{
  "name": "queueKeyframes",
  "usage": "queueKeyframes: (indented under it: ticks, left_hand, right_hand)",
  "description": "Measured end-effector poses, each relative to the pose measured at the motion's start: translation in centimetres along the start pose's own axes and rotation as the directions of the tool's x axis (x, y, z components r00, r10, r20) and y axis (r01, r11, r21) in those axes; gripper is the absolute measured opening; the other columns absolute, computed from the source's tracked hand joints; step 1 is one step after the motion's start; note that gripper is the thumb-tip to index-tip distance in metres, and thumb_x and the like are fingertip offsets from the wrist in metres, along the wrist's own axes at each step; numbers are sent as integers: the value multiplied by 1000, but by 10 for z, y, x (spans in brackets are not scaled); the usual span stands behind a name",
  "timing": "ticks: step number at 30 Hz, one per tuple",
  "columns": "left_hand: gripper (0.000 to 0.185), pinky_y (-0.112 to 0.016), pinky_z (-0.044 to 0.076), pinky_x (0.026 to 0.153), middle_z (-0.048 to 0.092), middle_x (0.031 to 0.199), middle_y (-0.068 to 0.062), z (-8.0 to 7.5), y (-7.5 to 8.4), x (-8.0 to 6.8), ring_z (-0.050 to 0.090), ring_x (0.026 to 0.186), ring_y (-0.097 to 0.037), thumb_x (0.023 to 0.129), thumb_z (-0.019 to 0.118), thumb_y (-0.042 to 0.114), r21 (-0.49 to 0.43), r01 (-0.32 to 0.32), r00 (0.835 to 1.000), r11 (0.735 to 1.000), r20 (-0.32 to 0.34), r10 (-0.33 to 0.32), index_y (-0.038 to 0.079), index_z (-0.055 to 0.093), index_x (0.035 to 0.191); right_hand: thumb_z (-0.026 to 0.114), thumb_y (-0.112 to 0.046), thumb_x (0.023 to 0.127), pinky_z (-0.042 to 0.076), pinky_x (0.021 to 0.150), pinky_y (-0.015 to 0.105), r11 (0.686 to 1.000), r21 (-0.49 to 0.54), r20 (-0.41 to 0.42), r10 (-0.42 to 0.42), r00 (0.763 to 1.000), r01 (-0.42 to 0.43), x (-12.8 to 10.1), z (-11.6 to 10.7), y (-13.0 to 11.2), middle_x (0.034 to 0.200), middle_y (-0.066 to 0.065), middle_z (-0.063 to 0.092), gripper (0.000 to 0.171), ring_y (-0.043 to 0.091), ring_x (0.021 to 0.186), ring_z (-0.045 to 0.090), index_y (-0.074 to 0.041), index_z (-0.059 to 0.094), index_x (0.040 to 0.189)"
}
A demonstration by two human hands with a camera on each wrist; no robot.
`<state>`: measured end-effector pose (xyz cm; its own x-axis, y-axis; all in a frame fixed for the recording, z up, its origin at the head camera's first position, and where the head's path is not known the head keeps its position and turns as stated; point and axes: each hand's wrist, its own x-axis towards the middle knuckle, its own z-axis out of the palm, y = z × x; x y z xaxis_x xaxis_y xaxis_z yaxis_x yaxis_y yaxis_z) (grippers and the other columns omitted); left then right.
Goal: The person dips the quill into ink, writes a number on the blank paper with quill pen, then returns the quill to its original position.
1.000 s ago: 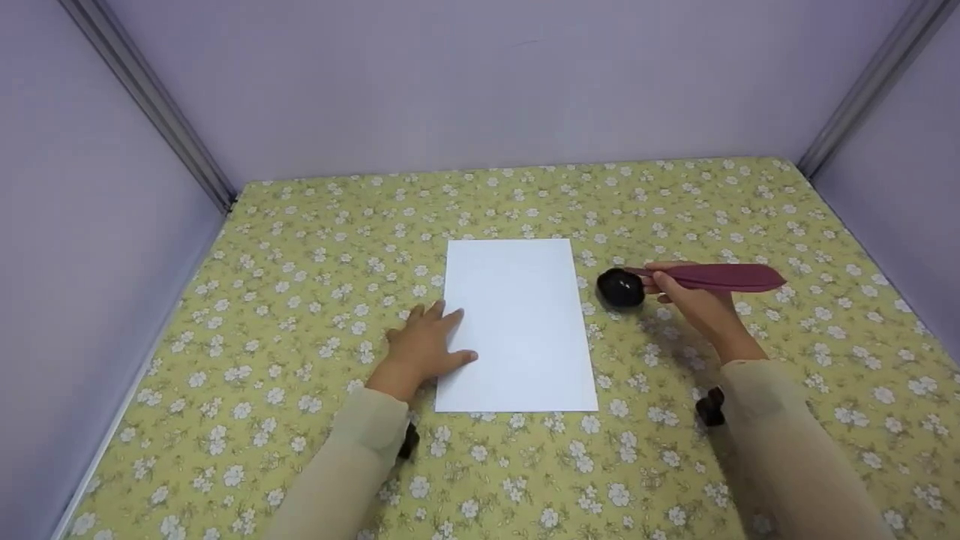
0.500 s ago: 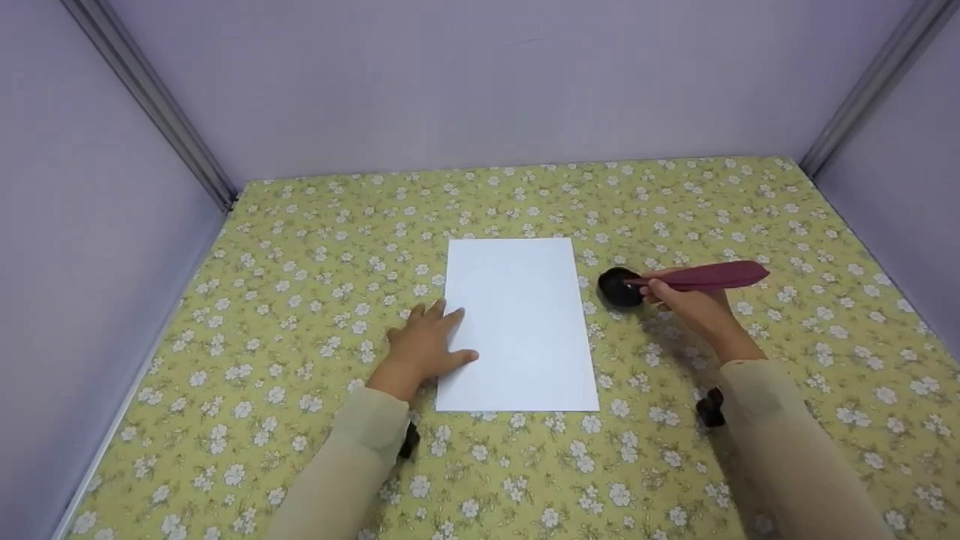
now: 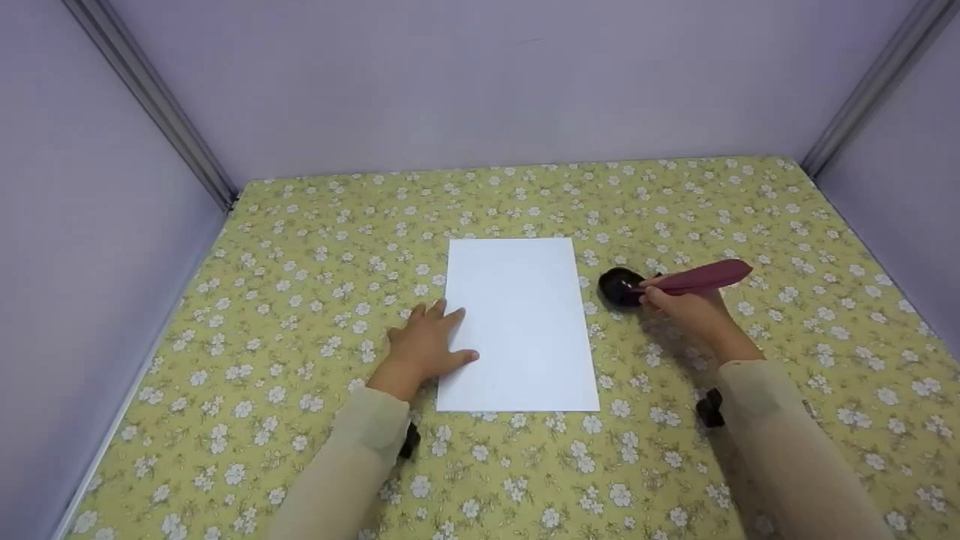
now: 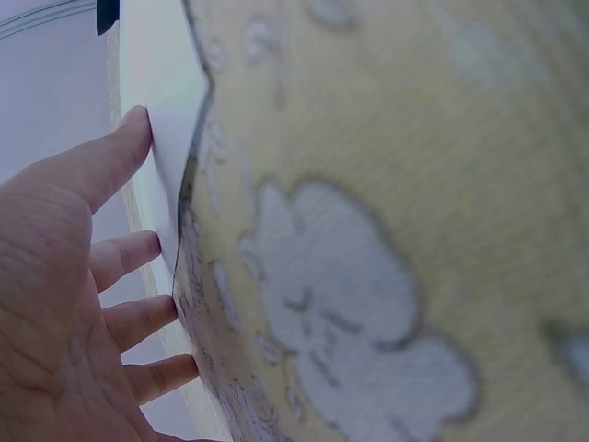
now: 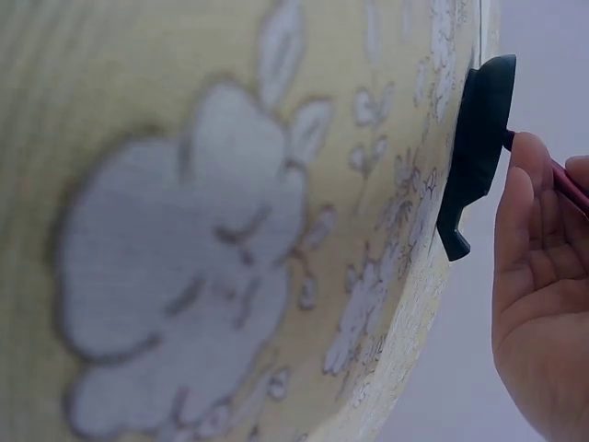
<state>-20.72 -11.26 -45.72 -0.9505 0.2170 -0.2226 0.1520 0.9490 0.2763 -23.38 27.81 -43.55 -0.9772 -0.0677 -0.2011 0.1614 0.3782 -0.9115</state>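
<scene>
Feather pen (image 3: 705, 276) has shifted left since the earlier frame, its tip now lower at the mouth of the black dish (image 3: 619, 285); sheet, dish and left hand stay put. Right hand (image 3: 694, 311) pinches the pen near the tip; left hand (image 3: 421, 345) lies with fingers spread, thumb and index on the left edge of the white sheet (image 3: 525, 330), flat on the floral counter (image 3: 187, 420). Progress: pen in hand and at the dish, sheet steadied; dipping looks underway, depth can't be told. No marks visible, so paper work seems all left.
</scene>
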Motion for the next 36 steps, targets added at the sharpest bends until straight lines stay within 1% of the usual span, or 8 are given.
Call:
queueKeyframes:
  ticks: [4, 11, 17, 24, 26, 31, 33, 36]
  left_hand:
    - [77, -73, 26, 93, 22, 156, -10, 0, 0, 0, 16, 141, -37, 85, 60, 60, 6, 0, 1000, 1000, 0, 0, 25, 36, 149]
    - [77, -72, 25, 94, 22, 156, -10, 0, 1, -1, 16, 141, -37, 85, 59, 60, 14, 5, 1000, 1000, 4, -5, 24, 35, 149]
    - [78, -72, 25, 95, 22, 156, -10, 0, 1, -1, 16, 141, -38, 85, 59, 61, 14, 2, 1000, 1000, 1, -2, 24, 35, 149]
    - [78, -72, 24, 96, 20, 156, -8, 0, -1, 1, 14, 141, -37, 85, 58, 61, 21, 9, 1000, 1000, 8, -9, 26, 33, 150]
    - [78, -72, 23, 96, 20, 157, -8, 0, -1, 1, 14, 141, -37, 85, 58, 61, 19, 12, 1000, 1000, 13, -12, 26, 33, 150]
    - [78, -72, 24, 96, 20, 156, -8, -1, 0, 0, 15, 141, -38, 85, 59, 61, 15, 11, 1000, 1000, 11, -12, 25, 34, 150]
    - [78, -72, 24, 96, 20, 156, -8, -1, 1, -1, 15, 141, -38, 85, 59, 61, 14, 12, 1000, 1000, 9, -12, 25, 34, 150]
    - [78, -72, 24, 96, 21, 156, -9, -2, 1, -1, 16, 141, -38, 85, 59, 61, 12, 9, 1000, 1000, 8, -9, 25, 34, 150]
  right_hand:
    - [59, -29, 95, 51, 85, 37, 1000, -24, -4, 17, 1000, -17, 0, 1, -2, 112, 15, 67, 39, 25, 100, 64, -4, 62, 125]
    - [60, -28, 95, 52, 83, 36, 999, -16, -23, 33, 999, -33, 1, 2, -3, 110, 12, 68, 38, 25, 99, 64, -4, 62, 124]
    - [61, -36, 94, 52, 83, 34, 999, -7, -50, 34, 998, -34, 0, 2, -1, 109, 11, 69, 44, 22, 97, 65, -4, 62, 125]
    - [56, -42, 95, 50, 87, 39, 999, -44, -79, -29, 997, 25, 0, -1, -6, 110, 13, 68, 49, 22, 98, 64, -4, 62, 125]
    - [57, -41, 95, 49, 89, 40, 999, -14, -92, -40, 995, 39, 2, 0, -8, 111, 13, 67, 49, 20, 98, 64, -2, 62, 125]
    - [61, -35, 94, 48, 91, 37, 989, 138, -129, -39, 991, 56, 6, 10, -13, 111, 12, 68, 47, 16, 96, 64, -1, 60, 126]
    - [61, -35, 93, 48, 89, 35, 987, 152, -137, -37, 990, 58, 8, 15, -16, 110, 11, 68, 47, 16, 95, 64, -2, 60, 127]
    - [59, -38, 94, 50, 85, 32, 994, 97, -142, -45, 989, 59, 13, 22, -20, 105, 7, 69, 46, 14, 94, 64, -3, 63, 124]
